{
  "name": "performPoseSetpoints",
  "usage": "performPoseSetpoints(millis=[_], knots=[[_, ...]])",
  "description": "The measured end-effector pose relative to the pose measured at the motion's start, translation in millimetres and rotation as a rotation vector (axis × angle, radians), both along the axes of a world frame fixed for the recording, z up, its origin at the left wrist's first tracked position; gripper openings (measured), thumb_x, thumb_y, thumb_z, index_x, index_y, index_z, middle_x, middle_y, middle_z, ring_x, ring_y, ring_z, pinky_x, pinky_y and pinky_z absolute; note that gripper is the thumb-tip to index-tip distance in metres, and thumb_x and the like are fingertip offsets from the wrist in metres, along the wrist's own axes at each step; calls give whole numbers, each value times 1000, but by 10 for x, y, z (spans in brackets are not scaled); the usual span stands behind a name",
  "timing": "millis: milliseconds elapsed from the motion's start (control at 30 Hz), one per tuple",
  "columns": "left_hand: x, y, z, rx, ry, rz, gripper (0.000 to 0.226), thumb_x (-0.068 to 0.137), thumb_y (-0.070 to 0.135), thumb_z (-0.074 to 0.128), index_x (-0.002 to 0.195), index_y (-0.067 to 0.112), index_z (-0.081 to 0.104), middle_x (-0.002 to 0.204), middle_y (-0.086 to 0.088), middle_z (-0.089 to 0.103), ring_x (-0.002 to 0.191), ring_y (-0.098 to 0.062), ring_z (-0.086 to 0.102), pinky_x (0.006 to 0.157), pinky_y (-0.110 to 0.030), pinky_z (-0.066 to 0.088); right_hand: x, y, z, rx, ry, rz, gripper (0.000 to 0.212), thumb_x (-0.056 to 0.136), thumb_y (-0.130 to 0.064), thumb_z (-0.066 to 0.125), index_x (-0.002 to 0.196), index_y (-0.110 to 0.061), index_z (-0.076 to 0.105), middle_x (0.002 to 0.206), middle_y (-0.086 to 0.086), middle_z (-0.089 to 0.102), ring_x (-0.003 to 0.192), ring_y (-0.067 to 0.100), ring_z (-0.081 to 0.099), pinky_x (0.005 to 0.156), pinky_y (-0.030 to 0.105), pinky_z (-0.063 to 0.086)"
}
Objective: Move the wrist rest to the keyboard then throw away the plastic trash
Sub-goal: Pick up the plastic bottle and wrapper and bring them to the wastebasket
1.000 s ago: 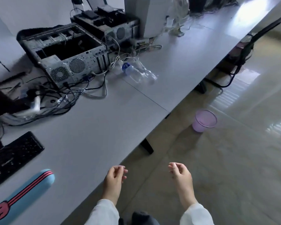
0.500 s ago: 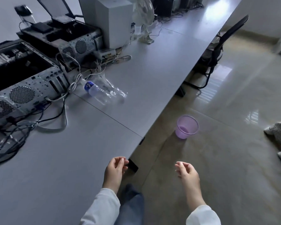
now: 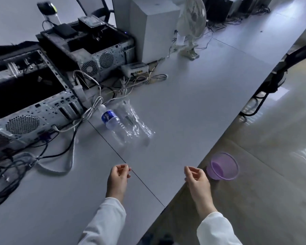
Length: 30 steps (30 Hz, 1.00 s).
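Observation:
A clear plastic bottle (image 3: pixel 113 123) with a blue label lies on its side on the white table (image 3: pixel 193 106), and a crumpled clear plastic wrapper (image 3: pixel 138 122) touches its right side. My left hand (image 3: pixel 117 179) hovers over the table below them, fingers curled, holding nothing. My right hand (image 3: pixel 196 179) hangs at the table's edge, fingers loosely curled and empty. On the floor just right of it stands a purple bin (image 3: pixel 223 166). The wrist rest and keyboard are out of view.
Two open computer cases (image 3: pixel 34 96) with tangled cables (image 3: pixel 25 165) fill the table's left. A white box (image 3: pixel 152 27), a small fan (image 3: pixel 191 23) and a router (image 3: pixel 134 68) stand at the back. A black chair (image 3: pixel 279 71) is at the right edge.
My view has swung right and closer to the bottle and wrapper; keyboard and wrist rest left the frame. Both hands moved forward over the table, staying empty.

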<state>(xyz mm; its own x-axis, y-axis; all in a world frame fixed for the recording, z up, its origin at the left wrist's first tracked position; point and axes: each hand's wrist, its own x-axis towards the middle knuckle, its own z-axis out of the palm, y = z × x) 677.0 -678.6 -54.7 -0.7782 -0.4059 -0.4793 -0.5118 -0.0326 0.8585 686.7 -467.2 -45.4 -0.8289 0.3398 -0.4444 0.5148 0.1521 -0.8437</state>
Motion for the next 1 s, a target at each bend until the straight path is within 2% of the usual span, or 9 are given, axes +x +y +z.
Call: performPoseSetpoints(millis=[100, 267, 333, 433, 600, 700, 767, 900, 1000], knots=[[-288, -81, -58, -34, -43, 53, 4, 90, 16, 49, 88, 14, 52, 80, 0, 58, 72, -19, 54, 68, -30, 40, -472, -108, -15, -8, -28, 93, 36, 82, -39, 61, 108, -17, 53, 102, 4, 62, 95, 21, 62, 79, 30, 48], [-755, -206, -42, -133, -78, 240, 22, 88, 21, 53, 105, 7, 53, 102, -10, 59, 97, -25, 56, 83, -26, 37, -1331, -356, -107, 7, -58, 261, 52, 77, -40, 67, 118, -12, 51, 107, 6, 63, 94, 18, 60, 79, 27, 44], [-946, -209, -33, -147, -85, 322, 35, 88, 20, 54, 116, 0, 51, 113, -16, 60, 106, -27, 56, 86, -24, 36, -1635, -443, -172, 29, -76, 334, 60, 73, -42, 70, 120, -11, 51, 115, 10, 62, 101, 21, 61, 86, 31, 48], [-1227, -226, -106, -153, -125, 397, 49, 87, 23, 56, 128, -1, 43, 131, -17, 55, 121, -27, 53, 91, -23, 34, -2036, -594, -283, 107, -85, 426, 68, 69, -48, 71, 122, -10, 51, 119, 10, 60, 109, 23, 58, 96, 38, 46], [-1579, -216, -279, -156, -188, 446, 63, 84, 33, 59, 137, 8, 36, 138, -14, 51, 125, -26, 49, 90, -23, 33, -2518, -936, -437, 187, -52, 574, 75, 66, -52, 71, 123, -8, 50, 122, 11, 58, 114, 25, 55, 99, 37, 42], [-1716, -233, -337, -153, -205, 470, 69, 81, 35, 62, 138, 11, 33, 141, -12, 48, 125, -26, 49, 84, -22, 41, -2689, -1146, -523, 293, -50, 630, 79, 64, -55, 70, 124, -9, 50, 124, 12, 56, 120, 26, 49, 100, 33, 37], [-1779, -257, -382, -145, -230, 487, 72, 78, 37, 65, 138, 13, 32, 141, -12, 46, 124, -27, 50, 94, -30, 43, -2748, -1268, -588, 381, -55, 673, 81, 64, -58, 68, 125, -8, 49, 125, 13, 55, 122, 28, 45, 100, 32, 33], [-1844, -277, -463, -142, -260, 494, 74, 75, 37, 68, 136, 14, 34, 138, -11, 48, 123, -26, 50, 100, -33, 40, -2796, -1401, -689, 523, -54, 773, 76, 70, -59, 63, 123, -6, 50, 125, 15, 55, 120, 32, 44, 100, 32, 28], [-1860, -280, -491, -115, -259, 470, 69, 76, 36, 68, 134, 13, 38, 133, -10, 51, 121, -24, 51, 92, -28, 38, -2844, -1425, -746, 543, -82, 837, 50, 76, -50, 60, 106, -9, 59, 115, 14, 64, 112, 33, 51, 92, 32, 29]])
